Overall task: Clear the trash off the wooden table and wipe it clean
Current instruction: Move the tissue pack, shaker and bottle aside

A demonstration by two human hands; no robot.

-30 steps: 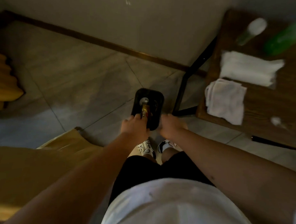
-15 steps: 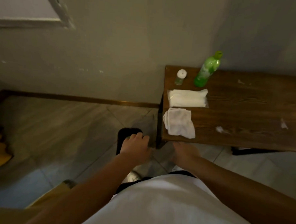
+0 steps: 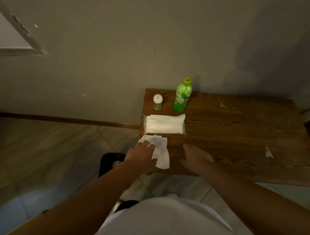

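- white cloth (image 3: pixel 160 151) lies at the wooden table's (image 3: pixel 238 130) near left corner, left hand (image 3: pixel 142 156) resting on it, fingers flat
- right hand (image 3: pixel 196 158) sits loose and empty just beside it
- paper scraps (image 3: pixel 268 152) lie farther right
- tissue pack (image 3: pixel 164 124), green bottle (image 3: pixel 182 97), shaker (image 3: pixel 157 101) behind

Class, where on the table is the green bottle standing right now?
In the head view, the green bottle stands upright at the wooden table's far left, by the wall, right of the small shaker.

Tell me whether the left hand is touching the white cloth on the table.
Touching. The head view shows the left hand lying on the white cloth, fingers straight over its left part, at the wooden table's near corner.
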